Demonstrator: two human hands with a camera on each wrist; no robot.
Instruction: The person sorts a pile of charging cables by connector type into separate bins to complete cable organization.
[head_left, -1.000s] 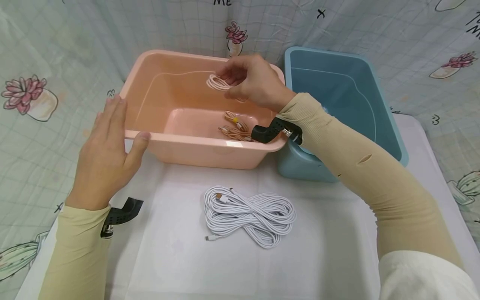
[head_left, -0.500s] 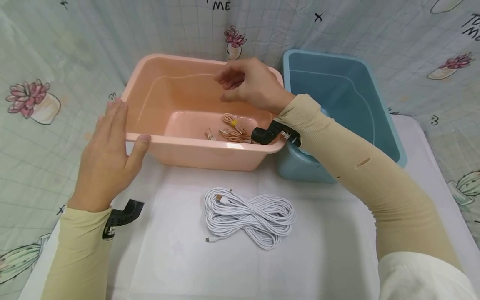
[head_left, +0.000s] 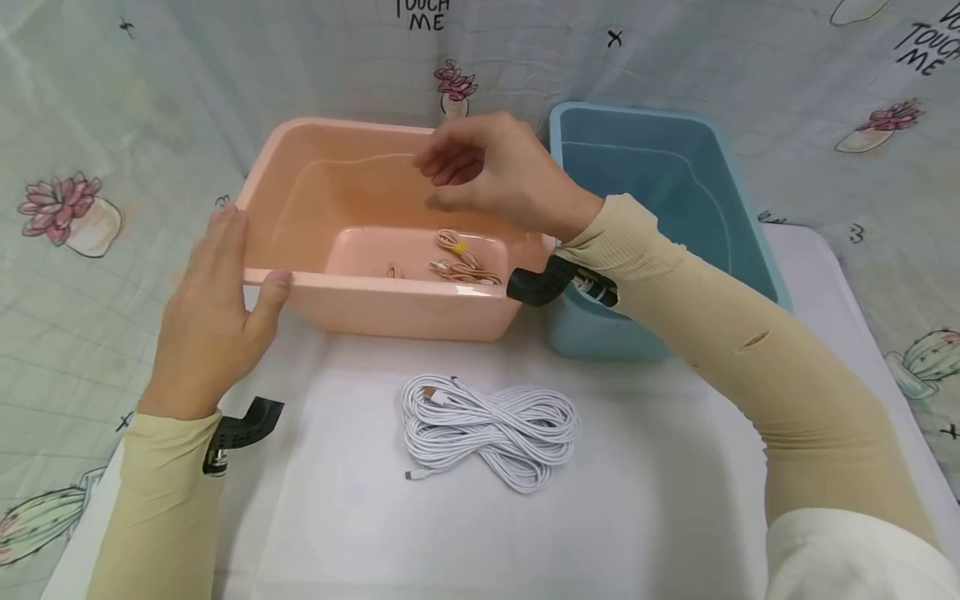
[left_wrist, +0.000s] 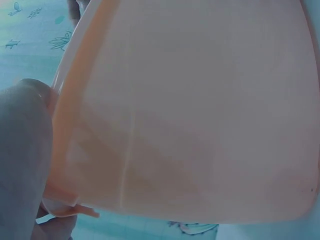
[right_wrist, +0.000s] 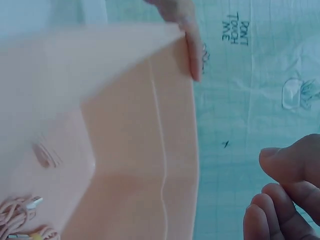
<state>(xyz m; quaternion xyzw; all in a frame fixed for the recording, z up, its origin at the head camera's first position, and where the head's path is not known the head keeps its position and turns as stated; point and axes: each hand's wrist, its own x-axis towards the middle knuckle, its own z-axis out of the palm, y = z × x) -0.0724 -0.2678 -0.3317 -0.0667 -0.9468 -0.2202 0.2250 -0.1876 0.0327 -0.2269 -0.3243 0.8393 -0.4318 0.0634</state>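
A peach plastic bin (head_left: 360, 312) stands on the table; in the head view my left hand (head_left: 206, 321) rests on its left rim, fingers straight, thumb near the front corner. The left wrist view shows the thumb (left_wrist: 22, 155) by that rim. Above the bin hovers my right hand (head_left: 502, 175), its fingers loosely bent around nothing. Two bundled peach cables, one with a yellow tie (head_left: 453, 242) and another (head_left: 465, 272), lie on the bin floor. To their left is a small pale coiled cable (head_left: 393, 271), partly hidden by the front rim but clearer in the right wrist view.
A blue bin (head_left: 645, 183) adjoins the peach one on the right, partly covered by my right forearm. In front, a large bundle of white cable (head_left: 491, 429) lies on the white tabletop (head_left: 450, 542). A patterned cloth (head_left: 337, 67) hangs behind.
My right hand has let go of the pale coiled cable, which has dropped into the peach bin and settled on its floor. The left hand stays at the rim. The head view has shifted slightly.
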